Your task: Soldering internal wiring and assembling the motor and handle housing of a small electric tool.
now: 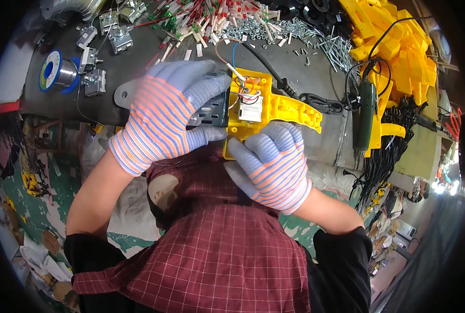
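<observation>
A yellow plastic tool housing (295, 112) lies open-side up at the near edge of the dark workbench. Inside it are thin coloured wires and a white box-shaped component (251, 108). A black slotted metal part (219, 112) joins its left end, and a grey rounded plate (124, 97) with a hole sticks out beyond. My left hand (162, 109), in a striped knit glove, spans the black part, thumb on the near side and fingers over the far side. My gloved right hand (274, 169) is closed at the housing's near edge, below the handle; its fingertips are partly hidden.
Far left are a solder wire spool (58, 72) and several silver metal components (120, 39). Wire pieces (201, 21) and screws (321, 41) are heaped at the back. Yellow housings (394, 47), a dark green power screwdriver (367, 112) and black cords (386, 130) fill the right side.
</observation>
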The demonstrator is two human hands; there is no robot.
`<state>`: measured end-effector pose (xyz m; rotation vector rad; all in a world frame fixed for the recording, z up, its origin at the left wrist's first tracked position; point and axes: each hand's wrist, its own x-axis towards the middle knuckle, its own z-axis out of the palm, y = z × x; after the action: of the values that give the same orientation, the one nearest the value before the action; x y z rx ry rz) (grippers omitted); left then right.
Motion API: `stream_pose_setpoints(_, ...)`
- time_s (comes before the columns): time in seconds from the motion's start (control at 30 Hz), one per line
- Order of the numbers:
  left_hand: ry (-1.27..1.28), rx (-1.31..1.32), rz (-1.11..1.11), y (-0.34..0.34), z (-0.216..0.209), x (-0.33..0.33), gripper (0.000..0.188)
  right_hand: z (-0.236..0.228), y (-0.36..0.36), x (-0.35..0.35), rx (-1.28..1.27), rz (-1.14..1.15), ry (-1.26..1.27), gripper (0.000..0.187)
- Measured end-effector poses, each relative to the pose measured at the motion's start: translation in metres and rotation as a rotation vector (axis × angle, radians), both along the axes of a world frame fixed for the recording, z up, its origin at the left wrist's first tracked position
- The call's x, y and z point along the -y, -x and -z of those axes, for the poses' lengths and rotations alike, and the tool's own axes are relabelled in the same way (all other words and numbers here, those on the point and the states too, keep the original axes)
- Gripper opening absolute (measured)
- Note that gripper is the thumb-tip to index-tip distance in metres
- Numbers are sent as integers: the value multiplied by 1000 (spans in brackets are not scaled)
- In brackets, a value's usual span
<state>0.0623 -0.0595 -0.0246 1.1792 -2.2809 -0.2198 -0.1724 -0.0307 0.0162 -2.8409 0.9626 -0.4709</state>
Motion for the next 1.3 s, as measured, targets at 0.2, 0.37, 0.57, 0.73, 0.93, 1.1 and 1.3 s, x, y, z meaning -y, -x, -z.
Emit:
stream_pose_setpoints(0.2, -2, 30, 8, 0, -2, -2, 79, -30, 23, 40, 61, 30, -103, 40)
stream_pose_setpoints(0.37, -22, 31, 8, 0, -1, 1, 80, -37, -2, 72, -93, -100, -79, 45)
stream_pose_setpoints(0.57, -21, 41, 0, -2, -6, 3, 78, -38, -20, 83, -342, -167, -118, 50)
stream_pose_setpoints(0.73, -55, 25, -4, 0, -3, 7, 73, -39, -21, 86, -387, -99, -159, 51)
stream_pose_setpoints(0.93, -6, -30, -30, -4, 1, -5, 73, -34, 48, 88, 383, 161, -473, 25)
stream_pose_setpoints(1.1, 13, -71, 52, 0, -5, 3, 66, -4, 110, 72, 262, 279, -494, 29)
stream_pose_setpoints(1.3, -34, 78, 88, -8, -20, 3, 68, -1, 113, 101, 253, 156, -634, 32)
